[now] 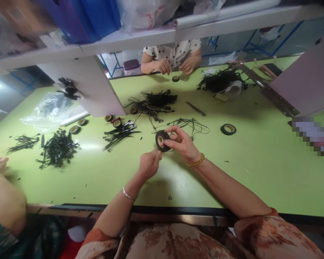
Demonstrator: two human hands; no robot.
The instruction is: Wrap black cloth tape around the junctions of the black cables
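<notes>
My right hand [185, 144] grips a roll of black tape [160, 141], fingers on its rim and thumb at its core. Just below the roll, my left hand [150, 164] is closed in a pinch at the roll's lower edge; what lies between the fingertips is too small to make out. Thin black cables [190, 125] spread loosely on the green table [194, 190] behind my hands. A bundle of short black cables [121, 134] lies to the left, and another tape roll [228, 129] rests flat to the right.
A co-worker's hands [175, 67] are across the table near a tape roll. Heaps of black cables [58, 148] lie at left and at far right. A white shelf [140, 40] with an upright panel [97, 86] spans the table. Another person's arm [2, 190] is at far left.
</notes>
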